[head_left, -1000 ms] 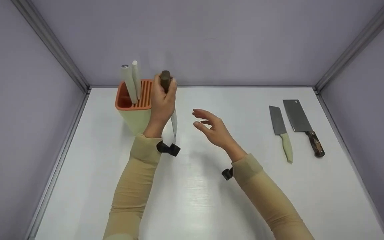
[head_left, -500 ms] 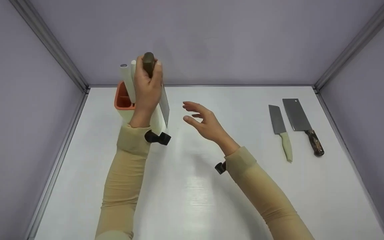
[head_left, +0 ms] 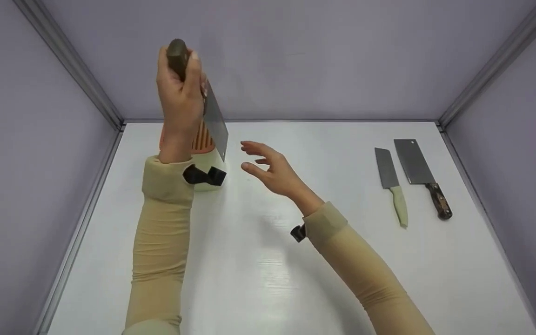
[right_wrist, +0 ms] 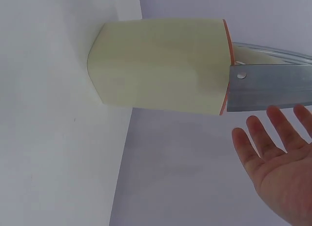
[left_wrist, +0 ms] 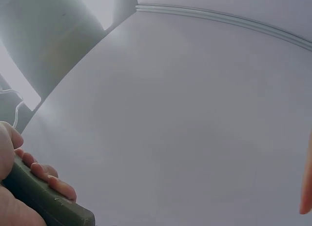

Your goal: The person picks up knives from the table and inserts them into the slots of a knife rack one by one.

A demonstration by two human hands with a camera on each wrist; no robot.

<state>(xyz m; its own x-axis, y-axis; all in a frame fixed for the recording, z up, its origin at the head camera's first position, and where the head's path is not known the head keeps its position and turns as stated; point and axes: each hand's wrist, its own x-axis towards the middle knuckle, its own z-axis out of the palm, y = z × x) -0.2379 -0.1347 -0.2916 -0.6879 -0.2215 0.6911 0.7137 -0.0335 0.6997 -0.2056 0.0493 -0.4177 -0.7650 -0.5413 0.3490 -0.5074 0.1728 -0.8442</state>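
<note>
My left hand (head_left: 179, 104) grips a cleaver by its dark green handle (left_wrist: 53, 201). The cleaver's broad grey blade (head_left: 216, 123) points down, with a small hole near its lower end. It hangs over the right side of a pale green knife block (head_left: 208, 170) with a slotted orange top (head_left: 202, 142). In the right wrist view, the blade (right_wrist: 273, 87) end is level with the block's (right_wrist: 161, 65) orange rim. Whether it touches the rim, I cannot tell. My right hand (head_left: 272, 172) is in the air right of the block, fingers spread and holding nothing.
A small knife (head_left: 391, 177) with a light green handle lies on the right of the white table (head_left: 268, 251). Beside it lies a cleaver (head_left: 414, 163) with a brown patterned handle. Grey-lilac panels (head_left: 296, 56) enclose the table at the back and sides.
My left hand has lifted the cleaver and carried it leftward and back over the knife block, covering the two white handles there. My right hand has drifted left, still empty.
</note>
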